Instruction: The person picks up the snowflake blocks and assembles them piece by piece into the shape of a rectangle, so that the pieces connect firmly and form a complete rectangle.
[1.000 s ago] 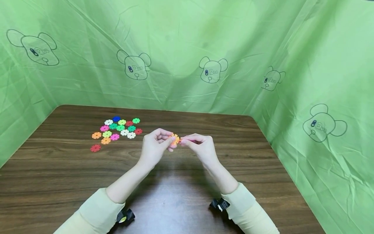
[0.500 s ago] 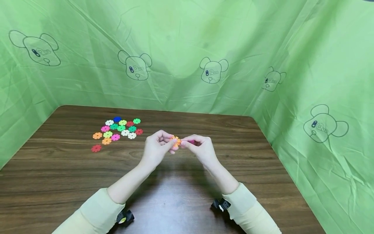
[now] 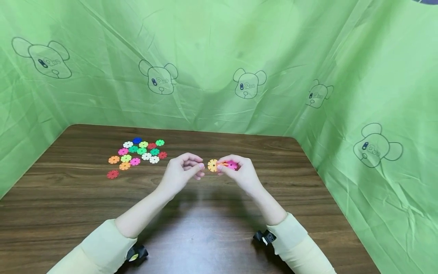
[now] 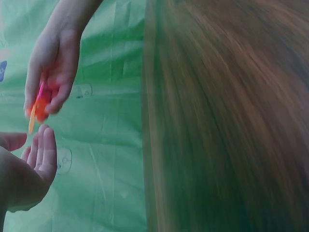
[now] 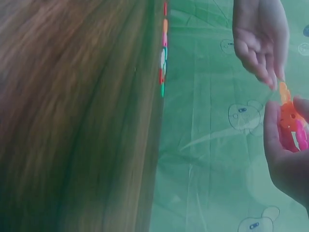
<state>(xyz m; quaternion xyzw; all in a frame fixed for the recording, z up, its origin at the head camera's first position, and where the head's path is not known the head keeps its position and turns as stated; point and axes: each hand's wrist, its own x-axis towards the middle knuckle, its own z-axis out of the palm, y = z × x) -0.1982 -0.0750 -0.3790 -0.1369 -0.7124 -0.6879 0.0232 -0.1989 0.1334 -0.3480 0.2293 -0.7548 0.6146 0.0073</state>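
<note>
My right hand (image 3: 241, 173) pinches a short chain of notched plastic interlocking discs. A light orange disc (image 3: 212, 165) sticks out on its left, and a pink disc (image 3: 232, 164) shows behind the fingers. Between them, a deeper orange disc (image 5: 288, 116) joins the two at an angle in the right wrist view. My left hand (image 3: 183, 171) is just left of the chain, its thumb and fingers apart with nothing between them. In the left wrist view its fingers (image 4: 47, 147) point up toward the light orange disc. Both hands are held over the table.
Several loose discs lie flat at the back left of the wooden table (image 3: 85, 198): orange ones (image 3: 114, 160), white ones (image 3: 154, 159), a blue one (image 3: 137, 140), and green, pink and red ones. A green curtain (image 3: 205, 45) encloses the back and sides.
My left hand has let go of the light orange disc and moved slightly left. The right hand has moved a little right with the joined discs, so more of the pink disc shows.
</note>
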